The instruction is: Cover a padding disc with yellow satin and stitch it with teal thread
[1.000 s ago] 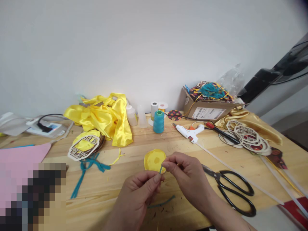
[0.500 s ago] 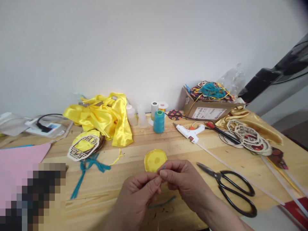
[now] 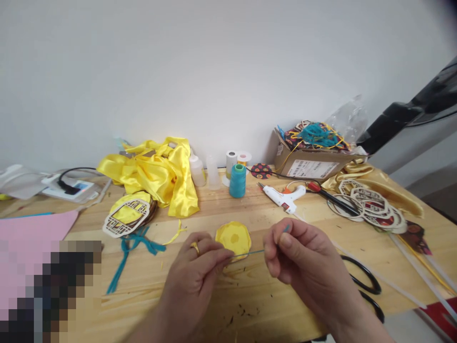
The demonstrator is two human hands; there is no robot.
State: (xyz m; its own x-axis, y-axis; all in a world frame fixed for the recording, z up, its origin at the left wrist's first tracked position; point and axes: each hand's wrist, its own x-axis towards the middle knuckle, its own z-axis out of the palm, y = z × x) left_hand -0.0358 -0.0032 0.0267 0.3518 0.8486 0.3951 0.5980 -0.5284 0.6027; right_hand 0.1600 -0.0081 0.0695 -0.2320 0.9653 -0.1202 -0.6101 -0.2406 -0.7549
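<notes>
My left hand (image 3: 194, 276) and my right hand (image 3: 303, 262) each pinch one end of a thin teal thread (image 3: 250, 252), which runs taut between them just above the wooden table (image 3: 143, 286). A ring sits on a finger of the left hand. Right behind the thread lies a small yellow fabric disc (image 3: 233, 238). The thread's end sticks up out of my right fingers.
Black scissors (image 3: 364, 286) lie partly hidden behind my right hand. Farther back are a white glue gun (image 3: 283, 197), a teal thread spool (image 3: 237, 181), yellow satin cloth (image 3: 157, 174), a fretwork piece (image 3: 126, 216), teal ribbon (image 3: 134, 247), a cardboard box (image 3: 310, 164) and pink paper (image 3: 32, 233).
My hands were pinched close together in front of the disc; they have drawn apart, the right one moving right, so the teal thread is stretched between them.
</notes>
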